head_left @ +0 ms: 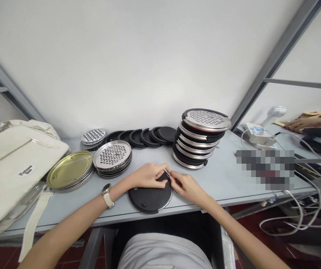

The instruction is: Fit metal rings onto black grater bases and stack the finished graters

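Observation:
A round black disc [149,201] lies flat near the front edge of the table, with a shiny metal rim along its right side. Over its upper part rests my left hand [150,176], fingers bent and closed at the disc's upper right edge. There my right hand [187,186] pinches from the other side. Between the fingertips a small metal piece [167,173] shows; its exact kind is too small to make out. Behind my left hand stands a stack of round metal grater plates [112,155].
Yellowish metal discs [70,170] are piled at left beside a cream bag [17,164]. Black rings [146,138] line the wall, near small grater plates [93,136]. A tall stack of rimmed grater discs [196,142] stands right. Further right are cables [300,220] and another person's hand [299,124].

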`<state>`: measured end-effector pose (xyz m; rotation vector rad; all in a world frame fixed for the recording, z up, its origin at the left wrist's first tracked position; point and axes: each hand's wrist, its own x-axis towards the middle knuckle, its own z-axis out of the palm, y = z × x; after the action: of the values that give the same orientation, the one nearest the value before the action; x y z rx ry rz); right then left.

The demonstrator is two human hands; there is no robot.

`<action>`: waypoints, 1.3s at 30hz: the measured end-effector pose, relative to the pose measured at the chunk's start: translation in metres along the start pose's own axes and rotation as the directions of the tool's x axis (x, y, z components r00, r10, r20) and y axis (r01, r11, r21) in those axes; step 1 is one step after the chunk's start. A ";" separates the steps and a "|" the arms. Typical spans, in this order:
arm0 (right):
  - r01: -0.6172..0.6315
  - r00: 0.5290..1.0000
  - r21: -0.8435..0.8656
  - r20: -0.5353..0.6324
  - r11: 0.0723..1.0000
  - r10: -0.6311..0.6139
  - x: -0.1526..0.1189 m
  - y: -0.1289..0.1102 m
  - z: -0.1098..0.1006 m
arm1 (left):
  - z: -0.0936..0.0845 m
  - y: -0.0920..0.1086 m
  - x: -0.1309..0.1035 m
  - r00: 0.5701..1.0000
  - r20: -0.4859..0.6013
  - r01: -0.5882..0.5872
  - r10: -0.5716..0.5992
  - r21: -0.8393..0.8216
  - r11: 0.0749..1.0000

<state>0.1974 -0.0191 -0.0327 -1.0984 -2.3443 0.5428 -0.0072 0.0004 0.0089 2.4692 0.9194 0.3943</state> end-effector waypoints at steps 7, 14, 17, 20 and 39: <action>-0.020 1.000 0.043 0.008 0.999 0.020 0.000 0.000 0.000 | 0.001 0.000 0.000 1.000 -0.014 -0.003 0.004 0.029 1.000; -0.015 0.999 0.000 -0.030 1.000 0.015 -0.004 -0.003 0.002 | -0.001 -0.008 -0.002 0.998 -0.057 0.037 -0.031 0.108 0.993; -0.023 0.999 0.017 -0.037 1.000 0.024 -0.004 -0.005 0.000 | 0.000 -0.006 -0.003 0.993 -0.104 0.074 -0.057 0.171 0.982; -0.026 0.998 0.017 -0.065 1.000 0.027 -0.003 -0.006 -0.001 | 0.003 -0.005 -0.002 0.974 -0.200 0.164 -0.107 0.293 0.942; -0.046 0.998 0.055 -0.043 0.997 0.049 -0.002 -0.007 -0.002 | -0.001 0.000 -0.006 0.985 0.031 -0.171 0.170 0.331 0.928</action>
<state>0.1960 -0.0248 -0.0280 -1.1327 -2.2573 0.5889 -0.0122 -0.0027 0.0091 2.8715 0.8281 0.3143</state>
